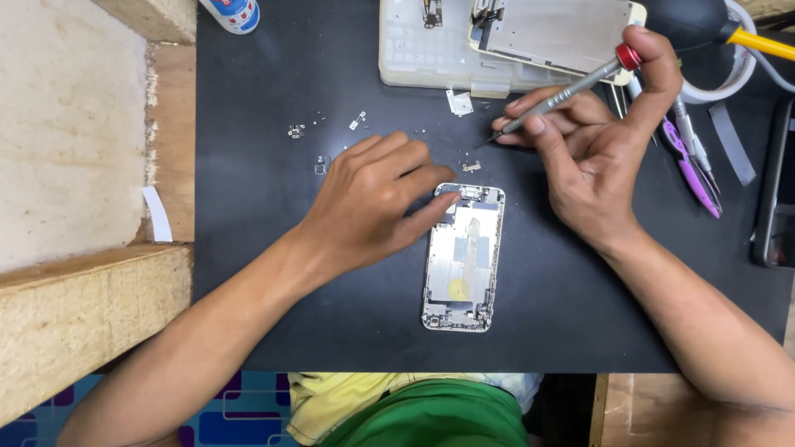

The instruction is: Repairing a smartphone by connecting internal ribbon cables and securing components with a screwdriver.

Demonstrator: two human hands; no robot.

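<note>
An opened phone shell point(464, 258), silver with bare inner plates, lies lengthwise in the middle of a black mat point(273, 273). My left hand point(373, 199) rests on the mat beside the shell's top left corner, fingertips touching that corner, holding nothing. My right hand point(592, 157) grips a thin metal screwdriver point(563, 98) with a red cap under the index finger. Its tip points down at the mat just above the shell's top end, near a small loose metal part point(472, 166).
Tiny screws and brackets point(327, 132) lie scattered left of the hands. A pale parts tray point(431, 50) holding a metal plate sits at the back. Purple-handled tweezers point(691, 165), tape and cables lie at the right; a dark device point(774, 190) at the right edge. Wooden boards border the left.
</note>
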